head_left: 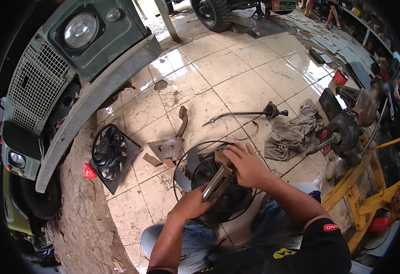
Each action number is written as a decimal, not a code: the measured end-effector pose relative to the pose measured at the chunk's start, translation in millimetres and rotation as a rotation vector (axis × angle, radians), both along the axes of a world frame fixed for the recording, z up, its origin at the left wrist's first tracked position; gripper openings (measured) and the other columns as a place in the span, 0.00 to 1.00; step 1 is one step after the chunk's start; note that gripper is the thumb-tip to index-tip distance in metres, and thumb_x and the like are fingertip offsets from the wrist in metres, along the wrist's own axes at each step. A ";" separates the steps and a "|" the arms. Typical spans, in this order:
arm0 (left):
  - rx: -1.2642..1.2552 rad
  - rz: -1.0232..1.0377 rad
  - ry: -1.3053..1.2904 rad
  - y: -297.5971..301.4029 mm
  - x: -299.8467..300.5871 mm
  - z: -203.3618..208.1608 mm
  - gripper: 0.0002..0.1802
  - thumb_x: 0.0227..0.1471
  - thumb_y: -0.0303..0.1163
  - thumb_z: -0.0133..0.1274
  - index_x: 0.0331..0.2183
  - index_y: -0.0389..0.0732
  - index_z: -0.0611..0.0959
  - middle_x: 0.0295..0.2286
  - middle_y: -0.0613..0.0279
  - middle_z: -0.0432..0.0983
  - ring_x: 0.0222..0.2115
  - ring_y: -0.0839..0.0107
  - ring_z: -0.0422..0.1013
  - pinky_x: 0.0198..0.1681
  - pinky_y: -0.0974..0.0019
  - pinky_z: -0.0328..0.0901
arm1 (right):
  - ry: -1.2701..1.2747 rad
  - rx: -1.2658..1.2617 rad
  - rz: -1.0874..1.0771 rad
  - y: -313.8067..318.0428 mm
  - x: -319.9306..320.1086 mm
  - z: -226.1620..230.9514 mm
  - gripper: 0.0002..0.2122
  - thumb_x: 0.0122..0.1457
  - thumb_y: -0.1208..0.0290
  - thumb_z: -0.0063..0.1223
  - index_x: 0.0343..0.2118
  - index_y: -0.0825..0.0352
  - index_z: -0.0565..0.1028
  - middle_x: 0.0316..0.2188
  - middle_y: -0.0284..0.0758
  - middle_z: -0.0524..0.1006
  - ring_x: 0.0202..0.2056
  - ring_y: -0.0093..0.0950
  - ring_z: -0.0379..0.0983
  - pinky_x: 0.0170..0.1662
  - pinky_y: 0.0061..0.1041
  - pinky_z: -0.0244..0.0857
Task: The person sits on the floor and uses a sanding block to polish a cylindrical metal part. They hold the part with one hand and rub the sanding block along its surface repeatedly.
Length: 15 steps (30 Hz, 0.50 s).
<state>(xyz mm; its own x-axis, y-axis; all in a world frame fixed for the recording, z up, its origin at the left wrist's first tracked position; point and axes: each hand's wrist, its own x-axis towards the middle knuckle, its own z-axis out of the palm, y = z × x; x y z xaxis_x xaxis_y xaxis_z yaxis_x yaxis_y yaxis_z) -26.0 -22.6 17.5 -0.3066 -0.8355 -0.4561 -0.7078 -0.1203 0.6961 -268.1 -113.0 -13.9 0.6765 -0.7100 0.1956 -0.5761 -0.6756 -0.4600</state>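
Between my hands, a long metal bar [217, 183] with a bright grey side and a brownish upper end is held at a slant. Its lower end sits in my closed left hand [188, 204]. My right hand [248, 165] grips the upper end, several fingers reaching over the top and the thumb side hidden. Directly beneath lies a round black fan [202, 176] with a thin ring around it, between my knees on the tiles. Both my hands and the bar cover much of this fan.
A second black fan [107, 148] lies left, near a green vehicle's bumper [104, 86]. Ahead are a pedal on a bracket [168, 147] and a lever with a dark boot [245, 115]. To the right are a grey rag [296, 132] and a yellow metal frame [360, 201].
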 end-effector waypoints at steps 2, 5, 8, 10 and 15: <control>-0.042 -0.038 0.013 -2.2 1.5 -4.3 0.32 0.53 0.36 0.58 0.60 0.44 0.73 0.46 0.39 0.79 0.48 0.43 0.75 0.49 0.51 0.70 | -0.069 0.024 -0.044 3.0 4.5 0.5 0.31 0.51 0.77 0.53 0.62 0.70 0.66 0.66 0.48 0.63 0.70 0.48 0.52 0.70 0.57 0.42; 0.047 -0.037 -0.085 -8.4 2.7 -2.8 0.34 0.53 0.34 0.57 0.61 0.45 0.71 0.46 0.40 0.79 0.48 0.42 0.75 0.49 0.50 0.70 | -0.072 -0.058 0.256 27.2 18.8 15.7 0.31 0.53 0.75 0.53 0.63 0.72 0.64 0.66 0.50 0.62 0.70 0.50 0.50 0.70 0.56 0.41; 0.068 -0.024 -0.056 -16.5 -6.5 13.5 0.36 0.52 0.33 0.58 0.62 0.44 0.70 0.45 0.39 0.79 0.47 0.42 0.75 0.49 0.49 0.70 | -0.012 0.039 0.053 1.7 3.5 9.7 0.37 0.47 0.80 0.53 0.66 0.69 0.61 0.68 0.46 0.60 0.72 0.47 0.48 0.72 0.56 0.37; 0.064 -0.014 -0.034 -17.2 -10.1 14.3 0.36 0.52 0.34 0.58 0.62 0.44 0.70 0.45 0.39 0.79 0.46 0.41 0.75 0.48 0.48 0.70 | 0.039 0.109 -0.047 -9.3 -4.3 3.5 0.37 0.47 0.80 0.54 0.66 0.69 0.61 0.68 0.46 0.60 0.72 0.46 0.48 0.72 0.55 0.37; 0.005 -0.106 -0.022 -15.8 0.7 -7.5 0.36 0.52 0.33 0.57 0.63 0.43 0.69 0.45 0.38 0.78 0.44 0.39 0.75 0.46 0.46 0.71 | -0.116 0.050 0.217 6.6 6.4 13.1 0.31 0.50 0.77 0.54 0.62 0.68 0.67 0.65 0.47 0.64 0.71 0.46 0.53 0.72 0.54 0.40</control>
